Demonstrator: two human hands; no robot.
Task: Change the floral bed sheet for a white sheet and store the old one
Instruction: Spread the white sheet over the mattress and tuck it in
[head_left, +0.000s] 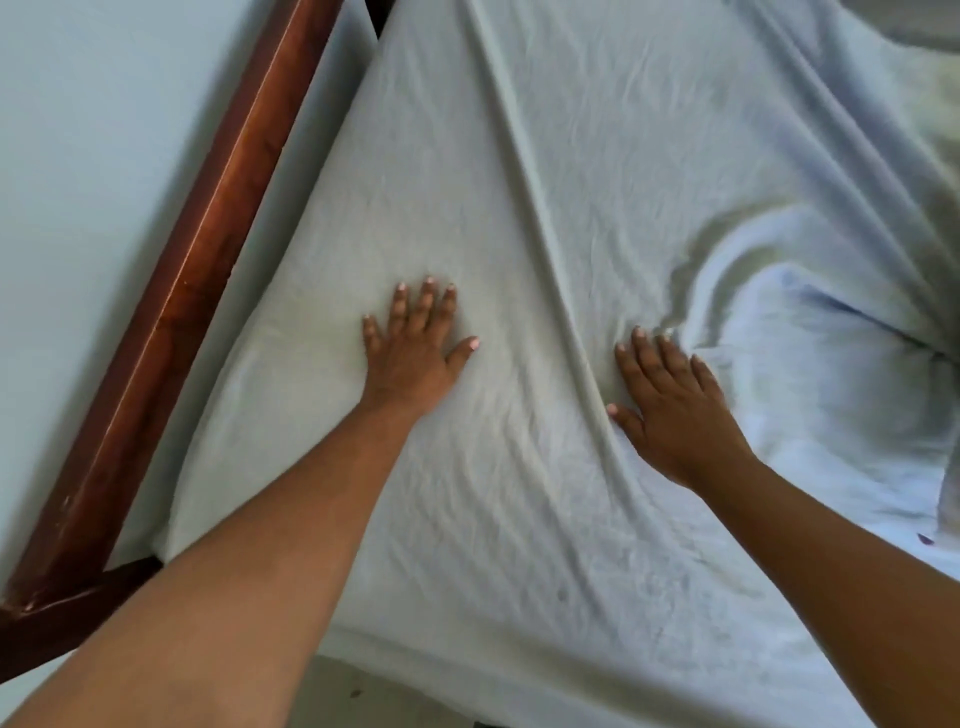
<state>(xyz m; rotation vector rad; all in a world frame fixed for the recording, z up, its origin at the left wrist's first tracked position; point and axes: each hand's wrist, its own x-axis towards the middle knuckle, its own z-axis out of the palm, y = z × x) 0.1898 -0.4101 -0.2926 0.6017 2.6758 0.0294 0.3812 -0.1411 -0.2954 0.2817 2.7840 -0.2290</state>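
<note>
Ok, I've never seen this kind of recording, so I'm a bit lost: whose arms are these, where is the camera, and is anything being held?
There is no machine here: a person wears a wide-angle camera on the head, looking down at their own arms. It is the only view. The left hand and right hand lie flat, fingers straight, on a white sheet spread out beneath them. Neither holds anything. A long fold runs between the hands, and the sheet is bunched up to the right. The wooden bed frame runs along the left side.
</note>
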